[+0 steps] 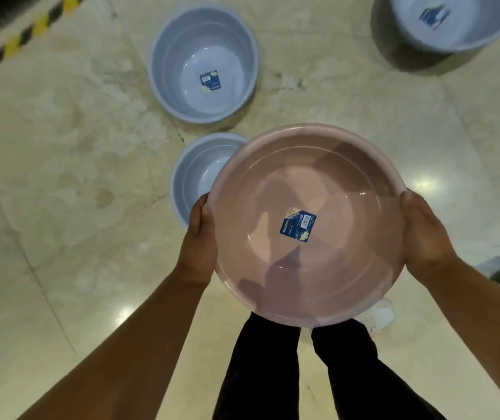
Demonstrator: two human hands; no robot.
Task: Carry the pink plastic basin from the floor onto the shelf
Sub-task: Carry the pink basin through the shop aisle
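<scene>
1. Head view, task object: the pink basin (307, 225) is held off the floor (60, 177), level and mouth up, above the person's legs (303, 374). It is empty except for a label (298, 225) at its centre.
2. Head view, grip: the left hand (198, 237) clamps the rim at 9 o'clock and the right hand (425, 234) clamps it at 3 o'clock. Both are closed on the basin; the fingers beneath are hidden.
3. Head view, surroundings: a small grey basin (194, 174) sits at 10 o'clock of the pink one, partly covered by it. A larger grey basin (203, 63) lies at 11 o'clock, another (454, 22) at 1 o'clock. The shelf is not in view.
4. Step in hand, as a judgement: carry. Keep the opposed hold symmetrical and the rim level, and step around the floor basins rather than over them.
</scene>
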